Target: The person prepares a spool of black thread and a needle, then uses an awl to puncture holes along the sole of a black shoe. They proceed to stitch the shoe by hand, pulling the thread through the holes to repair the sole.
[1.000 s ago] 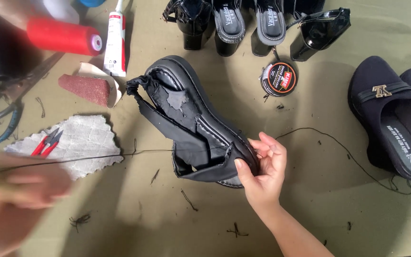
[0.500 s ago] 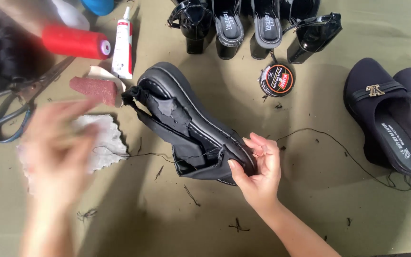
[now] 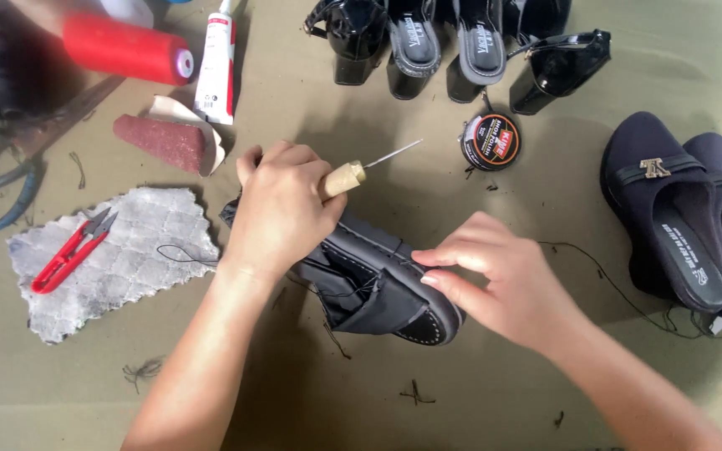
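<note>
1. Head view, and your left hand is wrapped tight around the wooden handle of the awl, fingers closed on it, thin steel needle poking up and to the right, clear of the shoe.
2. Your right hand sits at the sole's edge, fingertips drawn together as if pinching the black thread; whether the thread is really between them, I cannot tell.
3. The black shoe lies on its side in the middle of the olive table, between your hands, its upper gaping open away from the sole.
4. Risk: that bare needle tip is aimed loosely; a slip off the hard sole could drive it towards your right fingers, which lie just beside the seam.
5. Risk: the thread trails slack towards the dark blue slip-on shoes and could snag there when pulled.
6. Risk: the shoe rests on nothing but your grip, so a firm push may roll it.
7. Materials: matte rubbery sole with pale stitch dots along the rim, soft folded fabric upper, smooth turned wood handle.
8. Nearby: a round polish tin, a rough reddish sandpaper piece, red thread snips on a grey quilted rag.
</note>
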